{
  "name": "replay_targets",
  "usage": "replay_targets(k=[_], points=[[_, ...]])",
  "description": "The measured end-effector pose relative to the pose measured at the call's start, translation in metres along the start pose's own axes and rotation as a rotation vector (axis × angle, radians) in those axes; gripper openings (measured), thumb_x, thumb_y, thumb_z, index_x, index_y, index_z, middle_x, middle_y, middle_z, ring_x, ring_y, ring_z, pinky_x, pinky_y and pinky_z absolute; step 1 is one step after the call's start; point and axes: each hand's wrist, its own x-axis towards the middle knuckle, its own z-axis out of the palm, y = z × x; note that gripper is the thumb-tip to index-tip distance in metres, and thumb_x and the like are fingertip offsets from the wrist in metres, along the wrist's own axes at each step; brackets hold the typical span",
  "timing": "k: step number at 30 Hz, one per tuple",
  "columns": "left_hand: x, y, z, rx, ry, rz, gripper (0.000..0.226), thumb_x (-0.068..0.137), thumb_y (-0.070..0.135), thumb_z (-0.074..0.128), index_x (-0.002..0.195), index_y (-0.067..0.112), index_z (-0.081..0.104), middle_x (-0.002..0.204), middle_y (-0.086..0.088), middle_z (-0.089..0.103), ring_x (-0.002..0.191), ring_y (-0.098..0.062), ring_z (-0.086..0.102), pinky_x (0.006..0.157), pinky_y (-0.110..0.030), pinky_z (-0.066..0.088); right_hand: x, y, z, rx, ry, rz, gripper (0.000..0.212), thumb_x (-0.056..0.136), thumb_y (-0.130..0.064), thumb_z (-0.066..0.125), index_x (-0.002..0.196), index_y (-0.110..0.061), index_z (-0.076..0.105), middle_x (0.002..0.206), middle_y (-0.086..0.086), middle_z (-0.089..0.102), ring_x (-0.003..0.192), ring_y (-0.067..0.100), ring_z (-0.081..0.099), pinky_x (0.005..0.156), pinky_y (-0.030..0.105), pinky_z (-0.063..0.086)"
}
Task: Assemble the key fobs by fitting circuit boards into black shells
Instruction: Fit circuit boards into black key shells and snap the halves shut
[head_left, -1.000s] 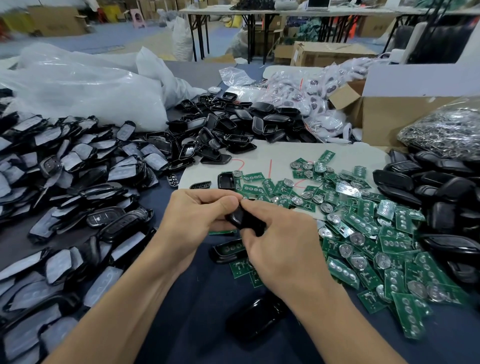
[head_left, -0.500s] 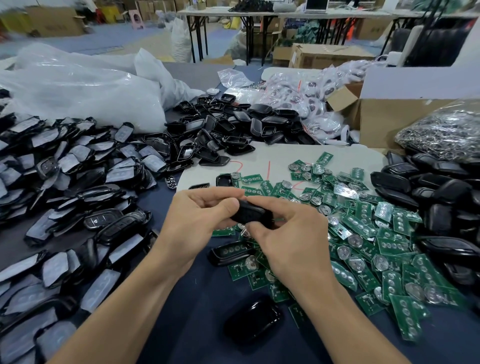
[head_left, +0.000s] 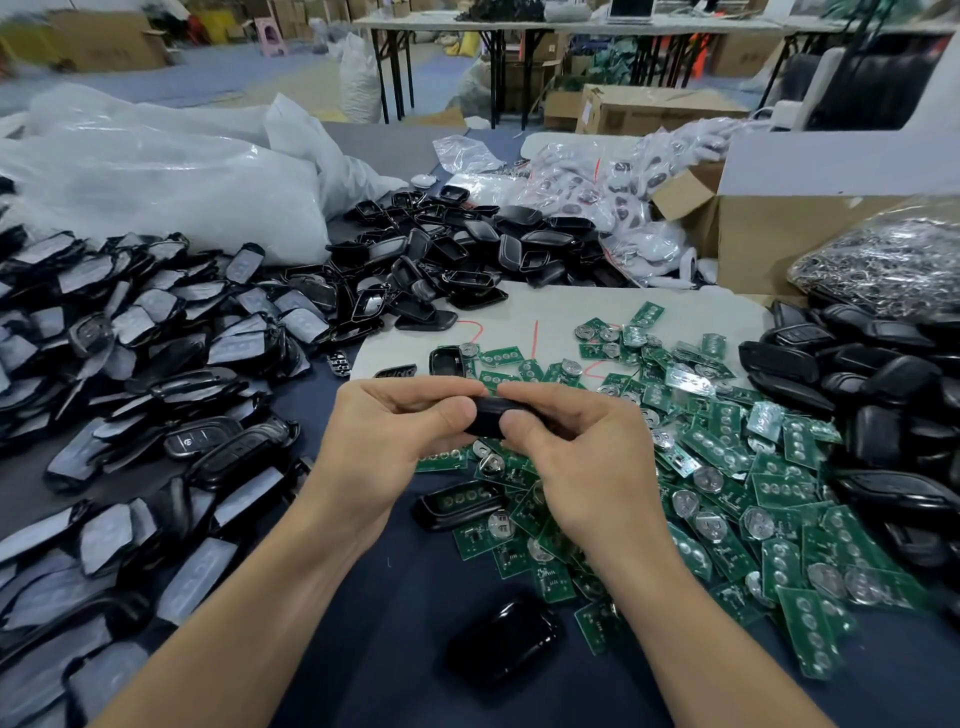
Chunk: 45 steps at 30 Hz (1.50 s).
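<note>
A black key fob shell (head_left: 487, 414) is held edge-on above the table between both hands. My left hand (head_left: 387, 441) pinches its left end with thumb and fingers. My right hand (head_left: 582, 457) pinches its right end, thumb on the near side. What is inside the shell is hidden. Green circuit boards (head_left: 727, 483) with round silver cells lie scattered under and to the right of my hands. An open shell with a board in it (head_left: 460, 504) lies below my hands. A glossy black shell (head_left: 501, 642) lies near the front edge between my forearms.
Film-covered fob fronts (head_left: 130, 374) are piled at the left. Empty black shells (head_left: 457, 260) are heaped at the back, glossy black covers (head_left: 872, 395) at the right. A white plastic bag (head_left: 171, 176), a cardboard box (head_left: 769, 228) and a bag of metal parts (head_left: 893, 270) stand behind.
Both hands have lifted the shell slightly and turned it from end-on to lying sideways between them; the thumbs now sit on its near edge.
</note>
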Motion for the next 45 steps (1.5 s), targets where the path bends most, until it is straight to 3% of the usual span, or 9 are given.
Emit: replay_targets(k=[4, 10, 16, 22, 25, 32, 38, 42, 45], points=[[-0.001, -0.001, 0.001, 0.074, -0.015, 0.015, 0.02, 0.075, 0.02, 0.084, 0.094, 0.025, 0.086, 0.096, -0.01, 0.081, 0.092, -0.023, 0.079, 0.079, -0.026, 0.062, 0.001, -0.001, -0.002, 0.077, 0.007, 0.02, 0.038, 0.084, -0.005, 0.081, 0.085, -0.043, 0.082, 0.08, -0.015, 0.079, 0.076, 0.004, 0.076, 0.07, 0.014, 0.056], [-0.003, -0.001, 0.003, 0.233, -0.073, 0.11, 0.026, 0.082, 0.019, 0.076, 0.097, 0.039, 0.084, 0.095, 0.001, 0.082, 0.091, -0.014, 0.078, 0.081, -0.025, 0.06, 0.002, -0.001, -0.002, 0.088, 0.023, -0.008, 0.04, 0.083, 0.0, 0.08, 0.09, -0.039, 0.082, 0.083, -0.012, 0.08, 0.08, 0.009, 0.077, 0.078, 0.023, 0.061], [-0.004, -0.002, 0.002, 0.31, -0.043, 0.229, 0.033, 0.082, 0.016, 0.077, 0.095, 0.046, 0.083, 0.092, 0.008, 0.082, 0.087, -0.01, 0.078, 0.078, -0.022, 0.059, 0.0, -0.004, 0.0, 0.023, 0.01, -0.033, 0.039, 0.082, -0.002, 0.08, 0.087, -0.041, 0.08, 0.081, -0.018, 0.078, 0.078, 0.003, 0.076, 0.074, 0.016, 0.058], [-0.005, -0.004, 0.002, 0.36, -0.011, 0.239, 0.03, 0.083, 0.019, 0.078, 0.097, 0.045, 0.083, 0.092, 0.008, 0.082, 0.091, -0.02, 0.079, 0.087, -0.048, 0.064, -0.001, -0.005, 0.0, 0.044, 0.027, -0.006, 0.041, 0.082, -0.002, 0.081, 0.087, -0.042, 0.081, 0.079, -0.017, 0.078, 0.075, 0.004, 0.076, 0.071, 0.014, 0.057], [-0.006, -0.002, 0.002, 0.381, -0.007, 0.246, 0.028, 0.083, 0.02, 0.078, 0.098, 0.043, 0.083, 0.09, 0.009, 0.082, 0.089, -0.02, 0.079, 0.085, -0.05, 0.064, -0.001, -0.007, 0.001, 0.056, 0.031, 0.004, 0.04, 0.082, -0.002, 0.081, 0.085, -0.041, 0.081, 0.079, -0.016, 0.078, 0.075, 0.005, 0.076, 0.071, 0.015, 0.057], [-0.006, 0.0, 0.006, 0.265, -0.024, 0.241, 0.025, 0.083, 0.015, 0.078, 0.097, 0.035, 0.084, 0.091, 0.003, 0.082, 0.088, -0.018, 0.079, 0.078, -0.026, 0.061, -0.002, -0.01, -0.001, 0.103, 0.03, 0.046, 0.035, 0.082, 0.0, 0.081, 0.083, -0.035, 0.082, 0.08, -0.014, 0.079, 0.077, 0.004, 0.076, 0.072, 0.013, 0.057], [-0.008, -0.004, 0.001, 0.461, -0.034, 0.324, 0.027, 0.085, 0.017, 0.078, 0.102, 0.037, 0.083, 0.095, 0.014, 0.081, 0.093, -0.009, 0.078, 0.081, -0.023, 0.06, -0.003, -0.011, -0.003, -0.318, 0.025, -0.042, 0.029, 0.081, -0.021, 0.083, 0.092, -0.048, 0.078, 0.09, -0.022, 0.073, 0.092, -0.016, 0.063, 0.081, -0.003, 0.04], [-0.006, 0.0, 0.006, 0.268, 0.018, 0.231, 0.027, 0.074, 0.035, 0.085, 0.101, 0.041, 0.083, 0.097, 0.008, 0.082, 0.095, -0.013, 0.078, 0.082, -0.024, 0.061, -0.002, -0.016, -0.004, 0.024, 0.0, 0.086, 0.031, 0.083, -0.011, 0.081, 0.083, -0.042, 0.081, 0.076, -0.018, 0.077, 0.073, -0.003, 0.072, 0.066, 0.009, 0.053], [-0.006, 0.002, 0.011, 0.199, -0.072, 0.195, 0.022, 0.082, 0.033, 0.08, 0.103, 0.037, 0.083, 0.1, 0.003, 0.082, 0.097, -0.012, 0.077, 0.082, -0.021, 0.058, -0.004, -0.017, -0.001, 0.335, -0.016, 0.275, 0.028, 0.088, -0.004, 0.077, 0.086, -0.031, 0.084, 0.062, -0.005, 0.07, 0.052, 0.004, 0.059, 0.048, 0.014, 0.045]])
